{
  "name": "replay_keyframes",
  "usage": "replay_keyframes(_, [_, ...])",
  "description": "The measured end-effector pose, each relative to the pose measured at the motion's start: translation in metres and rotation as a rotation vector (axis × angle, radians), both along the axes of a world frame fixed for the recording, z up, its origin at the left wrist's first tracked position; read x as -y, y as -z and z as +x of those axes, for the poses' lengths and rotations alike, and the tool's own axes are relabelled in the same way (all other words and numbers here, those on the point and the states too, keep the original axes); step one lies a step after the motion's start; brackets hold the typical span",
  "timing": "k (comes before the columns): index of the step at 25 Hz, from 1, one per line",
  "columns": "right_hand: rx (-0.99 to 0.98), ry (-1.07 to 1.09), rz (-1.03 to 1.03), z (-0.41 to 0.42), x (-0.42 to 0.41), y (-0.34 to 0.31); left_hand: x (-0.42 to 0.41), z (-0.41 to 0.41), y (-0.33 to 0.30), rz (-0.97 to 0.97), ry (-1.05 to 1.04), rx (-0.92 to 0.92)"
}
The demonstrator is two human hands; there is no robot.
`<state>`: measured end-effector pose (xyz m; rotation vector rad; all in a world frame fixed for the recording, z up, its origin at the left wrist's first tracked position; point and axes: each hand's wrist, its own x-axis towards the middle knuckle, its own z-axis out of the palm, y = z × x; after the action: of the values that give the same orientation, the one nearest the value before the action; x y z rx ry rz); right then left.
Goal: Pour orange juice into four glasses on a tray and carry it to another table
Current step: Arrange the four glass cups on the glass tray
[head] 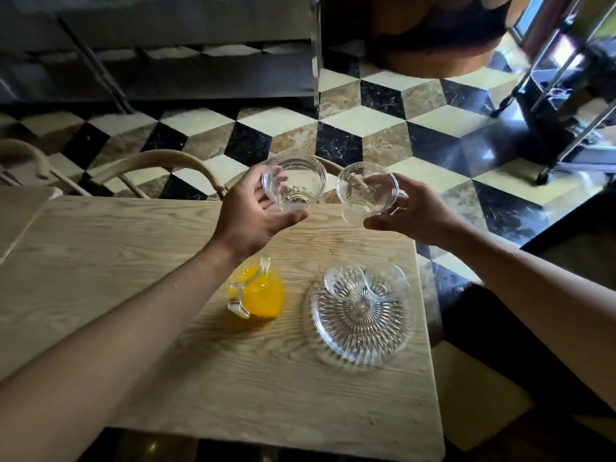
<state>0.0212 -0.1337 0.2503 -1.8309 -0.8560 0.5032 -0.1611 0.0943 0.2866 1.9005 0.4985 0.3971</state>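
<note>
My left hand [253,215] grips a clear empty glass [295,181], held up over the far edge of the wooden table [133,255]. My right hand [413,215] holds a second clear empty glass [365,191] beside it, the two glasses a little apart. Below them a round ribbed glass tray [360,328] lies on the table near its right edge. Two more empty glasses stand side by side on the tray's far part, one on the left [345,281] and one on the right [386,281]. A glass jug of orange juice [258,291] stands left of the tray, under my left forearm.
A pale wooden chair back [160,165] curves behind the table's far edge, and another chair [23,155] is at far left. Beyond is a black, cream and brown tiled floor [366,128]. A metal-framed stand [566,95] is at the back right.
</note>
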Motion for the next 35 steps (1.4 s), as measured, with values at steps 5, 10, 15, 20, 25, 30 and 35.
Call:
replay_keyframes(5, [-0.074, 0.013, -0.021, -0.039, 0.054, 0.025, 0.059, -0.039, 0.04, -0.078, -0.092, 0.007])
replay_keyframes(10, [-0.127, 0.052, -0.085, -0.076, 0.1, 0.084, 0.101, -0.071, 0.108, -0.146, -0.177, -0.102])
replay_keyframes(15, [-0.214, 0.093, -0.126, -0.105, 0.121, 0.128, 0.129, -0.081, 0.154, -0.213, -0.213, -0.185])
replay_keyframes(20, [-0.258, 0.199, -0.174, -0.12, 0.127, 0.163, 0.145, -0.082, 0.191, -0.315, -0.201, -0.262])
replay_keyframes(25, [-0.121, 0.255, -0.245, -0.132, 0.125, 0.187, 0.15, -0.081, 0.218, -0.362, -0.201, -0.303])
replay_keyframes(30, [-0.084, 0.295, -0.293, -0.141, 0.116, 0.203, 0.147, -0.078, 0.24, -0.385, -0.189, -0.333])
replay_keyframes(35, [-0.103, 0.323, -0.308, -0.138, 0.112, 0.203, 0.143, -0.075, 0.248, -0.408, -0.182, -0.316])
